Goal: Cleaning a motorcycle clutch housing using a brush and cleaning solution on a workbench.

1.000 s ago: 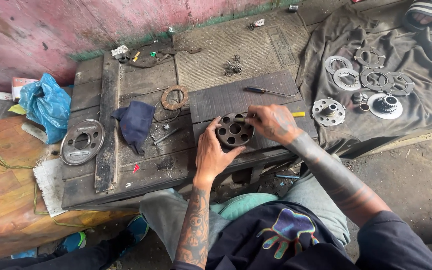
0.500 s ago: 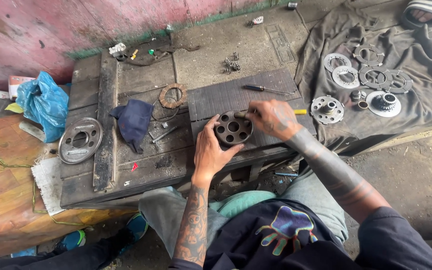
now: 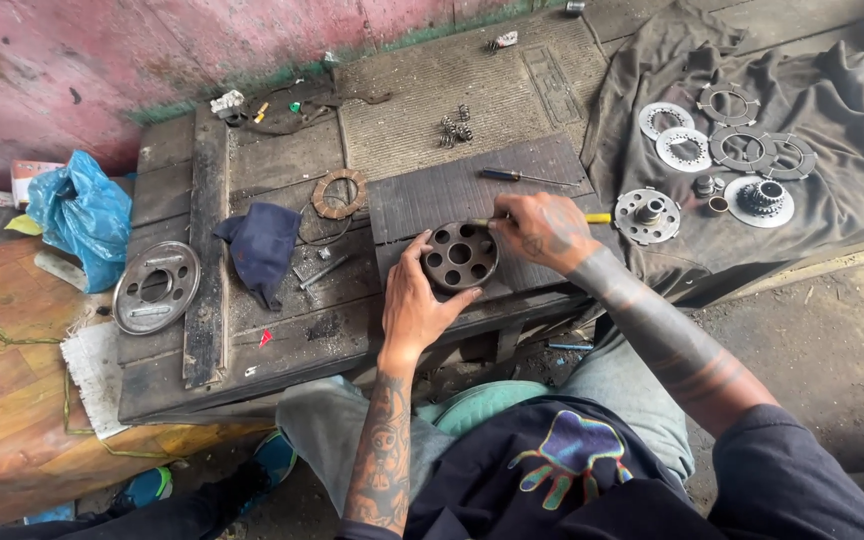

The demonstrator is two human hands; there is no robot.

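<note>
Left hand: the left hand (image 3: 414, 300) cupped the near-left side of a round dark metal hub with a ring of holes (image 3: 460, 257), its fingers (image 3: 414, 258) curled against the rim and gripping it, thumb at the near edge
Right hand: the right hand (image 3: 542, 230) was closed around a yellow-handled tool (image 3: 597, 218), the handle end sticking out to the right; the tip pointed at the hub's upper right edge, and whether it touched could not be told
Hub position: it lay flat on a dark ribbed rubber mat (image 3: 452, 190) at the near edge of the low worn wooden desk (image 3: 282, 320), between the two hands
Step in hand: apparently working the tool on the hub while the other hand steadied it
Next move calls for: by my judgement, a firm hold on the rim so the hub would not turn or slide, and careful aim of the tip at a hole or the edge
Blue plastic bag: the crumpled blue plastic bag (image 3: 80, 215) sat left of the desk, well apart; its contents were hidden
Grey cloth: a spread grey cloth (image 3: 852, 120) to the right carried flat metal toothed rings (image 3: 752, 145) and a small sprocket-like part (image 3: 760, 198)
Desk, other items: a round silver pressure plate (image 3: 156, 287), a dark blue rag (image 3: 260, 250), a brown friction ring (image 3: 339, 193), a few small coil springs (image 3: 457, 125) and a dark screwdriver (image 3: 522, 177)
</note>
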